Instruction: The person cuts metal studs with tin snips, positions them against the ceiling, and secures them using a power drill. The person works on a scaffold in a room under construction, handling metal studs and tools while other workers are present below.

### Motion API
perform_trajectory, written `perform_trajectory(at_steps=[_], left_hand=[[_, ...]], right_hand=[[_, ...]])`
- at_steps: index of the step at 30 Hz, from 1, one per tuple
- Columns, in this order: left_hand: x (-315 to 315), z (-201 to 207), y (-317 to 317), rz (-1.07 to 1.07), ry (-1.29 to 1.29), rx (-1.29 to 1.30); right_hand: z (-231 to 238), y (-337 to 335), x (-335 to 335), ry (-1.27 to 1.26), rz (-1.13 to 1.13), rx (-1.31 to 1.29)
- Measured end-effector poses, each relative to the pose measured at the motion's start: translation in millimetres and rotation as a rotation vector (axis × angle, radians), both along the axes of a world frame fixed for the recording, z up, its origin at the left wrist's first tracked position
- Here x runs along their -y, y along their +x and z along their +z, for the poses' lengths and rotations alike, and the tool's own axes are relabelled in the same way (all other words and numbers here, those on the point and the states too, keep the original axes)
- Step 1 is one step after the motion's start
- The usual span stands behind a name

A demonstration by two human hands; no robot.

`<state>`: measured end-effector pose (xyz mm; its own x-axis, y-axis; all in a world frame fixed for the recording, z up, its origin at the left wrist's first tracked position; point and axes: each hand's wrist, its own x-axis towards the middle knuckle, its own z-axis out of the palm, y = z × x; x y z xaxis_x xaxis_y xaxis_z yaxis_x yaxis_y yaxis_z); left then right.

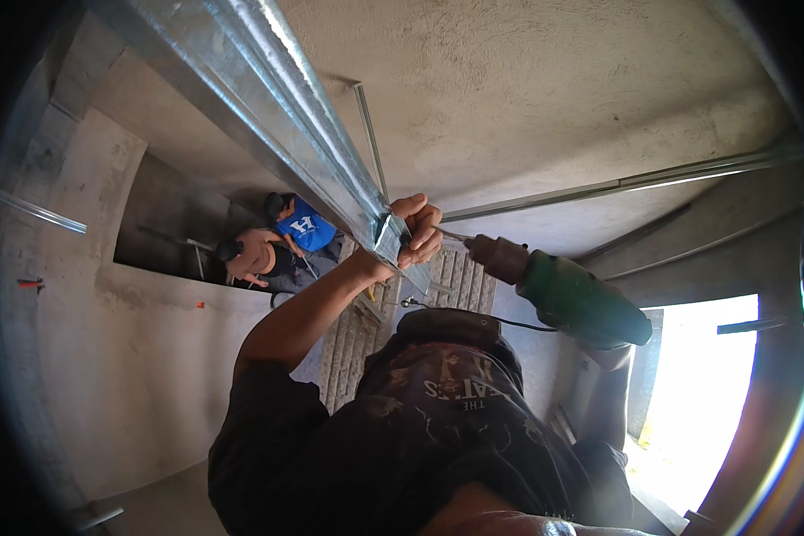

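A long galvanized metal profile (281, 129) slants down from the upper left, its cut end close to me. My left hand (417, 230) is closed around that end, fingers curled over its edge. To the right, a green power drill (585, 299) with a dark chuck points its thin bit at the profile's end, close beside my left fingers. Whether the bit touches the metal I cannot tell. My right hand (606, 355) is behind the drill and holds it up; its fingers are mostly hidden by the drill body.
Below on the left are two people, one in a blue shirt (307, 229) and one bending over (257, 254). Ribbed planks (341, 357) lie beneath me. A metal track (598, 190) runs along the rough surface at right, near a bright opening (701, 393). A dark cable (527, 327) crosses near my waist.
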<state>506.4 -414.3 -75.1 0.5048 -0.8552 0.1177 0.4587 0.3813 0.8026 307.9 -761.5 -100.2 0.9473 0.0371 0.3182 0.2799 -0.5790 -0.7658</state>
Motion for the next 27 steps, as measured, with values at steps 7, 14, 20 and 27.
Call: perform_trajectory(at_steps=[7, 14, 20, 27], left_hand=[[0.9, 3.0, -4.3, 0.055, 0.067, 0.137], [0.6, 4.7, -6.9, 0.098, 0.107, 0.195], [-3.9, -6.0, -5.8, 0.167, -0.013, 0.198], [-2.4, 7.2, -10.3, 0.282, 0.036, 0.224]], right_hand=[[-68.9, -27.5, 21.7, 0.488, -0.24, -0.2], [-25.9, -23.6, 5.3, 0.898, -0.055, 0.054], [-35.3, -20.0, 2.0, 0.887, -0.079, 0.102], [-36.4, -18.4, -3.2, 0.846, -0.113, 0.017]])
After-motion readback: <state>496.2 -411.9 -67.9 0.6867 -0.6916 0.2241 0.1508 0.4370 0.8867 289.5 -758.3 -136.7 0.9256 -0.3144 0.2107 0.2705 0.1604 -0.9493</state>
